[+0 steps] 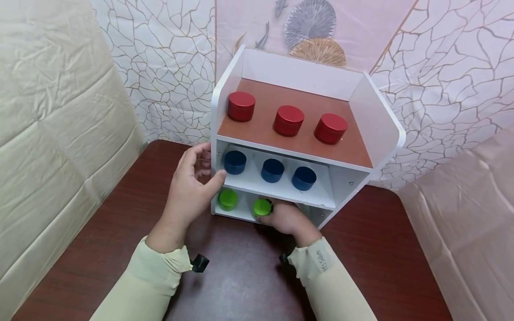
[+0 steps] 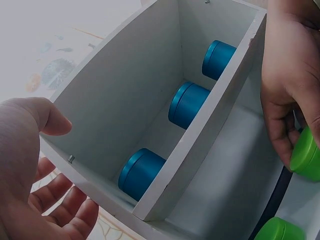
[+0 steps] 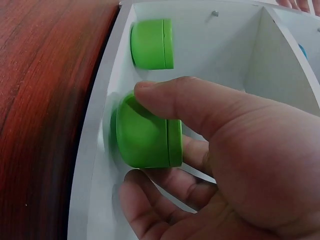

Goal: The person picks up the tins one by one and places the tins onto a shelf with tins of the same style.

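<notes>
A white shelf unit with a brown top stands on the table. My left hand straddles its left side panel, thumb at the front edge and fingers along the outside. In the bottom compartment my right hand holds a round green tin, thumb on one side and fingers on the other. Another green tin stands to its left. What lies behind the right hand is partly hidden. On the middle shelf are blue tins: left, middle and right.
Red tins stand on the top shelf: left, middle and right. The dark red table extends in front of the unit. Patterned cloth hangs behind, and beige cloth hangs at both sides.
</notes>
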`<action>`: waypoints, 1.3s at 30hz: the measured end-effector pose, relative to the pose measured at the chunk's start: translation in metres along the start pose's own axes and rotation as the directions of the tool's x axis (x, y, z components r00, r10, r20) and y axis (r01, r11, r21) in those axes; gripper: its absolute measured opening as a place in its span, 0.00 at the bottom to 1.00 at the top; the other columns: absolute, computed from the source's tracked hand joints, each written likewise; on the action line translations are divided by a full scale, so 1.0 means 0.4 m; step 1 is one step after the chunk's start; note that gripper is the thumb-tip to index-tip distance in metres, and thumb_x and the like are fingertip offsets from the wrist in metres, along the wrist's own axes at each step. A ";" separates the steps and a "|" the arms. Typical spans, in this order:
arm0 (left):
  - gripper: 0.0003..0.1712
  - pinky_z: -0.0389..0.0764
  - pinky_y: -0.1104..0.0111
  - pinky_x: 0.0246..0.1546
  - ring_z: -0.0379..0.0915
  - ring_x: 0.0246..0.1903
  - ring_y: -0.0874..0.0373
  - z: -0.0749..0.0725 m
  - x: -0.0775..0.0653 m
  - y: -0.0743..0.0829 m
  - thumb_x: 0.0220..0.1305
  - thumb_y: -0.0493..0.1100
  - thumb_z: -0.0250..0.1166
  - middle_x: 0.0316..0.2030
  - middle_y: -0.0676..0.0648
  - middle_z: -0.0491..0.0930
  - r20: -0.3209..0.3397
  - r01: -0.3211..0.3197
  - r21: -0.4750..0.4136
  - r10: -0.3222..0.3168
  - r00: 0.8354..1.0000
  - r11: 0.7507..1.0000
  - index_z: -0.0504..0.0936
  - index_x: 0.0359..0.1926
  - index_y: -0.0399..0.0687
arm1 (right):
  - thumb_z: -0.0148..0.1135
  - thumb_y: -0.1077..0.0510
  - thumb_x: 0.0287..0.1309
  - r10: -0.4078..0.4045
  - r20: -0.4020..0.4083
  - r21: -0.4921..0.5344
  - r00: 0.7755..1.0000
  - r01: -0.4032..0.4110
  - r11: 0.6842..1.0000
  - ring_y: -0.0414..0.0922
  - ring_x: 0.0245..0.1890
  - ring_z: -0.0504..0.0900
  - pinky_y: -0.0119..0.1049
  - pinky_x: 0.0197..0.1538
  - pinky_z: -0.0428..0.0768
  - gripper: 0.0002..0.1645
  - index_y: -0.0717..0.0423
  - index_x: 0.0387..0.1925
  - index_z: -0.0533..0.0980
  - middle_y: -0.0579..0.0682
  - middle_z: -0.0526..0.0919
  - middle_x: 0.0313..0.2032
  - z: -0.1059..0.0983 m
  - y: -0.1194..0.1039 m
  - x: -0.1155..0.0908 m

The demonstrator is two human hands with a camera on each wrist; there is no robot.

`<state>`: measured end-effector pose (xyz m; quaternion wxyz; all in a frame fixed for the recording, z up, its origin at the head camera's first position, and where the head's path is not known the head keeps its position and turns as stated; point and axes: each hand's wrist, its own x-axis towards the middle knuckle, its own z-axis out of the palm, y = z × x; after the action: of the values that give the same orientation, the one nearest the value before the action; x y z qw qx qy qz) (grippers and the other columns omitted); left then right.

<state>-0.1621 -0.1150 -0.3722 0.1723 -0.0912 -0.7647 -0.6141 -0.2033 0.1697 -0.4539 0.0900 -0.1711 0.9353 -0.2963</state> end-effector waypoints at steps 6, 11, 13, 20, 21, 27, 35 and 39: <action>0.38 0.84 0.55 0.64 0.76 0.61 0.55 -0.001 0.000 0.000 0.72 0.45 0.76 0.63 0.46 0.76 -0.002 -0.003 0.002 0.003 1.000 1.000 0.73 0.78 0.53 | 0.84 0.52 0.61 0.007 0.009 -0.016 1.000 -0.007 1.000 0.46 0.53 0.80 0.49 0.66 0.81 0.31 0.49 0.64 0.82 0.47 0.84 0.58 0.007 0.004 0.010; 0.38 0.84 0.56 0.64 0.75 0.61 0.55 -0.001 0.000 0.001 0.71 0.45 0.76 0.63 0.47 0.76 -0.001 -0.003 0.004 0.003 1.000 1.000 0.73 0.78 0.53 | 0.84 0.53 0.61 0.018 0.012 -0.022 1.000 -0.018 1.000 0.46 0.54 0.81 0.50 0.67 0.81 0.31 0.49 0.64 0.83 0.47 0.84 0.58 0.008 0.004 0.011; 0.38 0.84 0.56 0.64 0.76 0.61 0.55 -0.001 0.000 0.001 0.71 0.45 0.76 0.63 0.47 0.76 -0.001 -0.003 0.004 0.003 1.000 1.000 0.73 0.78 0.53 | 0.84 0.53 0.61 0.020 0.012 -0.019 1.000 -0.020 1.000 0.46 0.54 0.80 0.50 0.67 0.81 0.31 0.49 0.64 0.83 0.47 0.84 0.58 0.008 0.003 0.011; 0.37 0.83 0.56 0.62 0.76 0.60 0.55 0.000 -0.001 0.001 0.71 0.45 0.77 0.62 0.46 0.77 -0.010 -0.011 0.002 0.011 1.000 1.000 0.74 0.77 0.53 | 0.86 0.54 0.58 0.014 -0.005 -0.020 1.000 -0.014 1.000 0.47 0.55 0.80 0.51 0.67 0.80 0.30 0.49 0.61 0.84 0.47 0.83 0.59 0.007 -0.005 0.010; 0.37 0.83 0.56 0.62 0.76 0.60 0.55 0.000 -0.001 0.001 0.71 0.45 0.77 0.62 0.46 0.76 -0.010 -0.010 0.002 0.010 1.000 1.000 0.74 0.77 0.53 | 0.86 0.54 0.58 0.012 -0.008 -0.023 1.000 -0.012 1.000 0.47 0.55 0.81 0.51 0.67 0.81 0.30 0.49 0.61 0.84 0.47 0.83 0.60 0.007 -0.005 0.010; 0.37 0.83 0.56 0.63 0.76 0.61 0.55 0.001 -0.001 0.001 0.71 0.45 0.77 0.63 0.47 0.76 -0.008 -0.005 0.001 0.005 1.000 1.000 0.74 0.77 0.53 | 0.86 0.54 0.57 0.006 0.001 -0.039 1.000 -0.006 0.999 0.48 0.58 0.81 0.51 0.70 0.81 0.36 0.52 0.65 0.82 0.49 0.82 0.63 0.008 -0.006 0.012; 0.37 0.83 0.56 0.63 0.76 0.61 0.55 0.001 -0.001 0.002 0.71 0.45 0.77 0.63 0.47 0.77 -0.007 -0.002 0.001 0.002 1.000 1.000 0.74 0.77 0.53 | 0.86 0.54 0.58 0.028 0.008 -0.035 1.000 -0.028 0.999 0.50 0.63 0.81 0.53 0.74 0.80 0.42 0.55 0.72 0.79 0.52 0.81 0.69 0.008 -0.004 0.010; 0.37 0.83 0.56 0.63 0.76 0.61 0.55 0.002 0.000 0.002 0.71 0.45 0.76 0.63 0.47 0.77 -0.005 -0.001 0.003 0.001 1.000 1.000 0.74 0.77 0.53 | 0.86 0.54 0.58 0.019 0.007 -0.027 1.000 -0.019 0.999 0.50 0.62 0.81 0.53 0.74 0.79 0.42 0.55 0.72 0.79 0.52 0.81 0.69 0.003 -0.008 0.004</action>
<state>-0.1619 -0.1143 -0.3718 0.1745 -0.0896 -0.7653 -0.6130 -0.2036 0.1659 -0.4532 0.0941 -0.1644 0.9404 -0.2823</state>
